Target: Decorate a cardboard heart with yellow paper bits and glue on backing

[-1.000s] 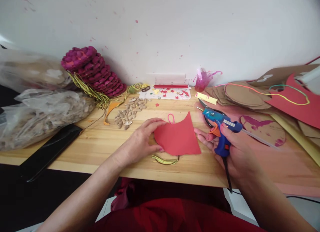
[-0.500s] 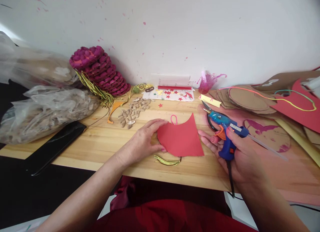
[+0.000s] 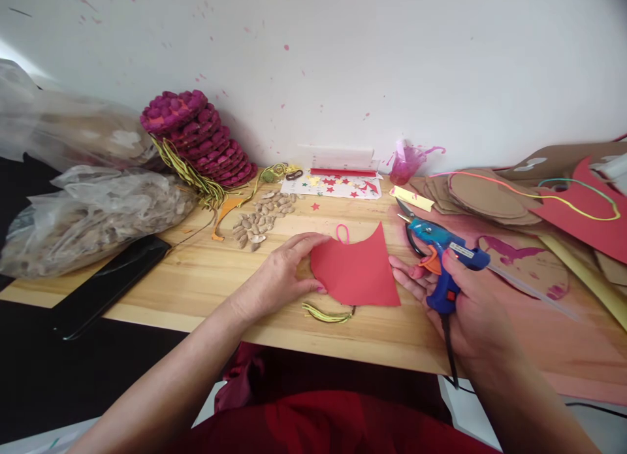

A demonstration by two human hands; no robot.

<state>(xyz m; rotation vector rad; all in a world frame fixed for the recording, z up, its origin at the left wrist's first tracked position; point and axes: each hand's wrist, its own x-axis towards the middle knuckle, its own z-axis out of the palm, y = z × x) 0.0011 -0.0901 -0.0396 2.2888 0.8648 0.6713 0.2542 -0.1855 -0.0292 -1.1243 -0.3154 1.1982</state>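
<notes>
My left hand (image 3: 284, 271) grips the left edge of a red paper piece (image 3: 357, 271) between thumb and fingers. Behind its curved upper edge a pink loop (image 3: 342, 232) sticks out, and a yellow-green tassel (image 3: 327, 313) lies at its lower edge. In my right hand (image 3: 470, 304) rests a blue hot glue gun (image 3: 445, 291) with an orange trigger, its nozzle pointing up and left. A clear glue stick (image 3: 529, 287) juts from its back. The fingertips of that hand are close to the paper's right edge. What lies under the paper is hidden.
Peanut shells (image 3: 259, 222) lie behind my left hand. Purple stacked shell rings (image 3: 196, 137) and plastic bags (image 3: 98, 212) stand left, by a black flat object (image 3: 112, 281). Paper stars (image 3: 337, 183), a pink-stained cup (image 3: 405, 163), pruning shears (image 3: 407, 213) and cardboard discs (image 3: 490, 193) are farther back.
The view shifts very slightly. The glue gun tilts a little in my right hand, while the red paper and my left hand stay almost where they were.
</notes>
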